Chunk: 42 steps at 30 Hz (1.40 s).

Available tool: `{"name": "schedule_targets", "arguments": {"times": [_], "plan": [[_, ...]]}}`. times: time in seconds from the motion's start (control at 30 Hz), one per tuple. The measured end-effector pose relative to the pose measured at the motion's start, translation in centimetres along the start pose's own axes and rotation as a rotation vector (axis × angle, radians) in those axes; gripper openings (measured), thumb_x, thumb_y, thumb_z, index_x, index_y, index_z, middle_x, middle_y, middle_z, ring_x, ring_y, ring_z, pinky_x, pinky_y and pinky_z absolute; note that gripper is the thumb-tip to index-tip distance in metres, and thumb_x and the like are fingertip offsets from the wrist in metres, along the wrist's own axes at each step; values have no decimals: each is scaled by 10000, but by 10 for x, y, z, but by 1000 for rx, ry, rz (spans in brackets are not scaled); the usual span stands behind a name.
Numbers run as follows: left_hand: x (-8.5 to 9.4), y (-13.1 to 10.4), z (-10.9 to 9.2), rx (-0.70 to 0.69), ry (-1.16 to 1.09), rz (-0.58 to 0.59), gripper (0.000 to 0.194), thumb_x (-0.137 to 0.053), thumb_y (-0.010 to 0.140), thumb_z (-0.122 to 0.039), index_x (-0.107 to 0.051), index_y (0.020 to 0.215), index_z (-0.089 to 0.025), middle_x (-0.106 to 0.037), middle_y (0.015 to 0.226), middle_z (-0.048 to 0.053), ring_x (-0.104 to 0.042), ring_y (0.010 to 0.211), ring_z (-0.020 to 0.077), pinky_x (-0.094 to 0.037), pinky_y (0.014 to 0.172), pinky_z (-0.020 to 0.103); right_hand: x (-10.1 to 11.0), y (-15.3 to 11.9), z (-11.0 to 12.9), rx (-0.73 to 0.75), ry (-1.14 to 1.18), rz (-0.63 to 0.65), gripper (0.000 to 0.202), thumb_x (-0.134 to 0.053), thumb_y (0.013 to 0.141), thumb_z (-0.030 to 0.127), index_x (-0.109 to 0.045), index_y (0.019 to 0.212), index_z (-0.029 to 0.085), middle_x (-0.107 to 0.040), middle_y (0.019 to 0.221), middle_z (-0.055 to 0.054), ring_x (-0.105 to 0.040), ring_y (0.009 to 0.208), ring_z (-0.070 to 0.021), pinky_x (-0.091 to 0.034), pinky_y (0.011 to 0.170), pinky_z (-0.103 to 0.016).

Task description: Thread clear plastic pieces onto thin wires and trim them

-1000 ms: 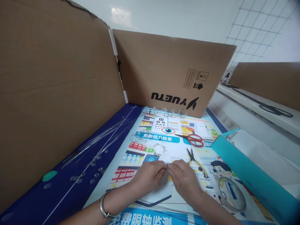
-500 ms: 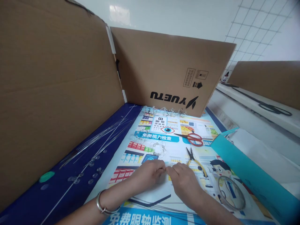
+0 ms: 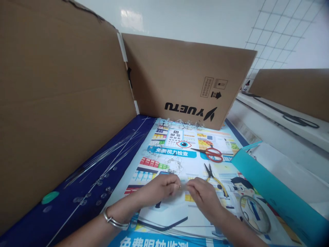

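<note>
My left hand [image 3: 160, 189] and my right hand [image 3: 203, 195] meet fingertip to fingertip just above the printed poster [image 3: 177, 164] on the table. Both pinch a small clear piece [image 3: 183, 185] between thumb and forefinger; it is too small to make out. A silver bangle [image 3: 113, 219] circles my left wrist. A cluster of clear beads on wire [image 3: 173, 163] lies just beyond my left hand. Yellow-handled pliers [image 3: 214, 175] lie right of my right hand.
Red-handled scissors [image 3: 212, 153] lie farther back. Thin wires [image 3: 110, 151] and loose clear beads [image 3: 99, 192] rest on the blue mat at the left. Cardboard walls [image 3: 185, 79] close the left and back. A teal folder [image 3: 272, 192] and a wire ring [image 3: 254, 214] sit at the right.
Both hands have lifted slightly and drawn toward me, still pinched together at the fingertips. The camera view has shifted a little.
</note>
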<state>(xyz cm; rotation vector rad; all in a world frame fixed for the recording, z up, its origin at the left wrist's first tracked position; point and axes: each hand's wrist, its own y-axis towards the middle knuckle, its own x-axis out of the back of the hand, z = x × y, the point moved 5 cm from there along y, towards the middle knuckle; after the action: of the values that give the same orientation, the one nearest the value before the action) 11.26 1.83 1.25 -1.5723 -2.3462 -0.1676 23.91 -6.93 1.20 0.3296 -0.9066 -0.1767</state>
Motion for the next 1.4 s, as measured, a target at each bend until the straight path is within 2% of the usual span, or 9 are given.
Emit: {"name": "schedule_targets", "arguments": {"times": [0.1, 0.2, 0.47, 0.6, 0.83, 1.0, 1.17, 1.27, 1.4], "plan": [[-13, 3, 9, 104, -355, -58, 197, -454, 842, -334, -480, 761, -157, -471, 608, -38, -322, 448, 56, -221, 430, 188, 3, 0, -8, -226, 394, -89, 205, -502, 848, 302, -551, 1016, 194, -547, 731, 7, -505, 629, -111, -427, 580, -222], [-24, 5, 13, 83, -557, -78, 221, -497, 831, -356, -480, 755, -149, -460, 593, -43, -303, 426, 40, -195, 417, 187, 0, -1, -7, -298, 577, -93, 218, -528, 828, 324, -597, 990, 197, -558, 750, 2, -528, 638, -113, -444, 574, -220], [-35, 4, 13, 75, -663, -61, 220, -522, 832, -346, -491, 760, -141, -496, 597, -35, -337, 422, 34, -210, 434, 190, -3, 0, -5, -394, 732, -126, 192, -521, 834, 319, -641, 845, 170, -542, 602, 18, -513, 550, -102, -427, 537, -213], [-35, 6, 15, 68, -556, -45, 235, -496, 842, -365, -492, 757, -145, -528, 575, -21, -400, 478, 68, -262, 484, 202, 2, 1, 2, -291, 650, -127, 214, -489, 856, 315, -639, 813, 167, -547, 642, 9, -516, 565, -100, -426, 548, -214], [-29, 2, 4, -68, -69, -17, 235, -444, 855, -253, -570, 682, -155, -585, 703, -11, -514, 681, 105, -378, 659, 218, 17, 8, 20, -109, 339, -73, 249, -468, 871, 259, -616, 693, 169, -595, 669, -10, -545, 657, -120, -412, 615, -230], [-32, 5, 9, -47, -98, 24, 168, -454, 823, -172, -620, 846, -170, -651, 816, 7, -577, 766, 119, -435, 726, 238, 23, 9, 18, -91, 242, -109, 224, -460, 879, 258, -608, 729, 180, -597, 691, -14, -546, 678, -128, -420, 625, -241], [-20, 6, 6, -146, 65, -23, 189, -516, 797, -177, -651, 927, -197, -647, 957, 36, -553, 923, 155, -403, 861, 297, 24, 7, 21, 21, 153, -150, 201, -436, 886, 222, -623, 818, 188, -605, 756, -32, -559, 724, -134, -449, 659, -252], [-16, 7, 10, -102, -2, -31, 240, -514, 808, -212, -621, 1023, -198, -636, 1013, 45, -552, 931, 160, -414, 840, 294, 23, 6, 24, 76, 105, -159, 191, -437, 885, 210, -626, 862, 189, -612, 780, -40, -567, 738, -135, -463, 664, -250], [-16, 8, 20, -38, -38, -54, 201, -490, 819, -225, -645, 942, -188, -659, 882, 15, -569, 819, 144, -430, 746, 259, 15, 5, 21, 97, 73, -140, 187, -437, 886, 196, -622, 856, 183, -611, 761, -38, -567, 720, -127, -469, 655, -240]]}}
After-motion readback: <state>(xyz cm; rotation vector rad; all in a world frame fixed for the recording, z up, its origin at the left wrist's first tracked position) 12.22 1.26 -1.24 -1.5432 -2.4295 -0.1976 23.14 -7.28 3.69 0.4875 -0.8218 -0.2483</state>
